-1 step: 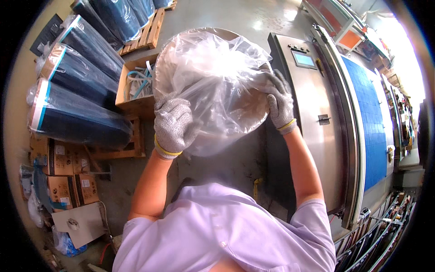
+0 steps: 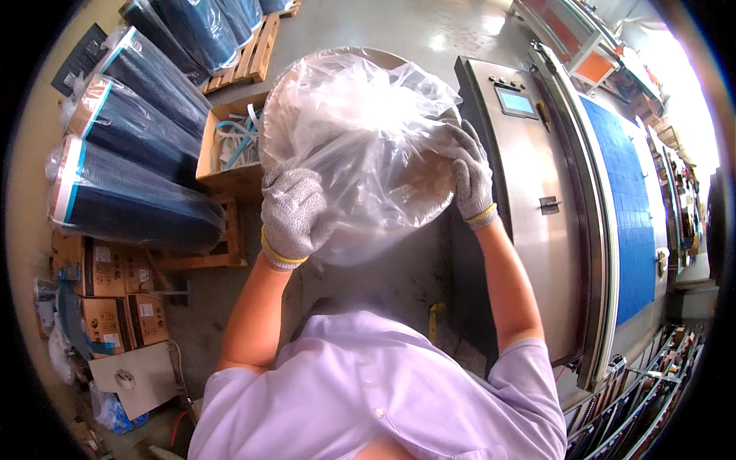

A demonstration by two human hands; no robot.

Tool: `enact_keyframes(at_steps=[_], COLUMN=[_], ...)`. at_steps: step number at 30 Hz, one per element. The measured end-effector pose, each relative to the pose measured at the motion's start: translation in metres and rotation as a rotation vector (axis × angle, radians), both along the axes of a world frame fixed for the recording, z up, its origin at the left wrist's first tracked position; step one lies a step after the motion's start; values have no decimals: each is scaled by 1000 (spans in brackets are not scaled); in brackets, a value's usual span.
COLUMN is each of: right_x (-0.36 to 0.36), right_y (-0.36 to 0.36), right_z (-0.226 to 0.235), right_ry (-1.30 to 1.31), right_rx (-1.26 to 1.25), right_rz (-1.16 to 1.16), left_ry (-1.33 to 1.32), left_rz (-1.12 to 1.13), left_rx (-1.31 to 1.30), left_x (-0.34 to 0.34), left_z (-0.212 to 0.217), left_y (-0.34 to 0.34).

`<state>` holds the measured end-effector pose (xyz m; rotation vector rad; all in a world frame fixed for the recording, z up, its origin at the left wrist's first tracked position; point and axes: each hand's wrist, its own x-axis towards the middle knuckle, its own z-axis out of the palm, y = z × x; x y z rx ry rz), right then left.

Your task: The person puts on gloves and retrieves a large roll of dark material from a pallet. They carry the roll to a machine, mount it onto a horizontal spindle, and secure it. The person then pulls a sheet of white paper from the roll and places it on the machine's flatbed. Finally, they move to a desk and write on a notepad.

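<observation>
Both my hands hold up a large round flat object wrapped in a clear plastic bag (image 2: 368, 130), raised in front of me. My left hand (image 2: 291, 215), in a grey knit glove with a yellow cuff, grips the bag at its lower left edge. In a matching glove, my right hand (image 2: 469, 176) presses against the right edge with its fingers spread. The plastic is crumpled and blurs what is inside; a brownish round rim shows through it.
A tall stainless steel machine (image 2: 537, 199) with a small screen stands right of me, a blue panel (image 2: 625, 199) beyond it. Dark blue wrapped rolls (image 2: 130, 192) lie on wooden pallets at left, beside a wooden crate (image 2: 230, 153) of straps and cardboard boxes (image 2: 107, 291).
</observation>
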<state>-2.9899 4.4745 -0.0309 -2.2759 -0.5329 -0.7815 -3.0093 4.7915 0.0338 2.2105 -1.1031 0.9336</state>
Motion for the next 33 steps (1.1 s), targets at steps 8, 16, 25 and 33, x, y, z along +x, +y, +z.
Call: enact_keyframes(at_steps=[8,16,25,33], right_x=[38,206,247,195], right_y=[84,48,-78,-199], right_z=[22,18,-61,-72], right_ry=[-33,223,507,470], right_rx=[-32,-14,-108,-21], right_rz=[111,108,148,54], left_ry=[-292,-491,-356,194], left_rz=[150,840,1072,941], left_rx=[-103,-172,309,366], left_x=[131,255,218,184], left_z=[-8,-16,-7,-19], left_y=[23,70,19,-40])
